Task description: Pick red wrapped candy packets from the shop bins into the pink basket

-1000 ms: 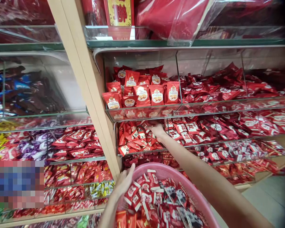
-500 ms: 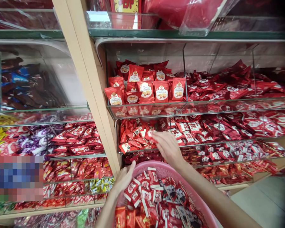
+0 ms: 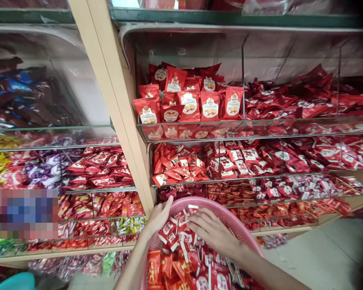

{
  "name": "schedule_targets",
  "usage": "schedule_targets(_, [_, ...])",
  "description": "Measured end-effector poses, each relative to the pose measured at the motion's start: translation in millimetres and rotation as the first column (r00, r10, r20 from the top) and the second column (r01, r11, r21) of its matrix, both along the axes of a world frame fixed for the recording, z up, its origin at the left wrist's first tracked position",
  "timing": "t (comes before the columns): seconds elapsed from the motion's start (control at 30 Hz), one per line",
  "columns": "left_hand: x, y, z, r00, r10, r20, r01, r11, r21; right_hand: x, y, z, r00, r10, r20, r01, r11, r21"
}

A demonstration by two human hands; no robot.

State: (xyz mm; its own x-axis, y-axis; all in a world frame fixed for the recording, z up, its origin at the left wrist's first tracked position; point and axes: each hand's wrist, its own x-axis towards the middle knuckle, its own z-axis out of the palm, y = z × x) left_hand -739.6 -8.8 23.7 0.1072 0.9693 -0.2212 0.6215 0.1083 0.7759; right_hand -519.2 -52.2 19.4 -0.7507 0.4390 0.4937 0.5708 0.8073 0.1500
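A pink plastic basket (image 3: 245,233) full of red and white candy packets (image 3: 181,257) sits low in the middle. My left hand (image 3: 159,217) is closed on its far left rim. My right hand (image 3: 210,229) lies over the packets inside the basket, fingers spread and pointing left, touching the top packets. Just above, a glass shelf compartment holds small red packets (image 3: 178,167).
Glass shelves of red snack packets (image 3: 290,161) fill the right side, with cookie packs (image 3: 187,106) above. A slanted beige wooden post (image 3: 121,108) divides the shelving. Purple, yellow and red candies (image 3: 48,173) lie on the left shelves. A teal rim (image 3: 15,282) shows bottom left.
My right hand came back from the shelf of small red packets and dropped into the basket. The view tilted downward. My left hand stayed on the rim.
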Motion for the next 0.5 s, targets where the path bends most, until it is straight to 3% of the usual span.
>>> schedule_targets(0.1, [-1.1, 0.6, -1.4, 1.0, -0.015, 0.001, 0.015, 1.0, 0.025, -6.4, -3.2, -9.7, 0.999, 0.008, 0.034, -0.005, 0.997, -0.078])
schedule_targets(0.17, [-1.0, 0.9, -0.7, 1.0, -0.022, -0.007, 0.022, 0.999, 0.03, -6.6, -3.0, -1.9, 0.998, 0.056, 0.021, -0.053, 0.991, -0.125])
schedule_targets(0.27, [-0.4, 1.0, 1.7, 1.0, -0.015, -0.017, 0.015, 1.0, 0.003, -3.5, 9.8, 33.8, 0.989, 0.09, -0.118, -0.1, 0.992, -0.081])
schedule_targets(0.33, [0.0, 0.6, 3.3, 1.0, 0.008, -0.018, -0.009, 1.0, -0.016, -2.4, 32.0, 67.5, 0.965, 0.031, -0.261, -0.044, 0.998, -0.043])
schedule_targets(0.43, [0.2, -0.4, 4.7, 1.0, 0.02, 0.004, -0.02, 1.0, -0.013, -6.2, 84.0, 112.8, 0.889, -0.197, -0.414, 0.137, 0.976, -0.17])
schedule_targets(0.5, [0.1, -0.9, 4.8, 1.0, 0.007, 0.018, -0.007, 1.0, 0.001, -12.3, 123.0, 129.8, 0.841, -0.41, -0.354, 0.324, 0.904, -0.278])
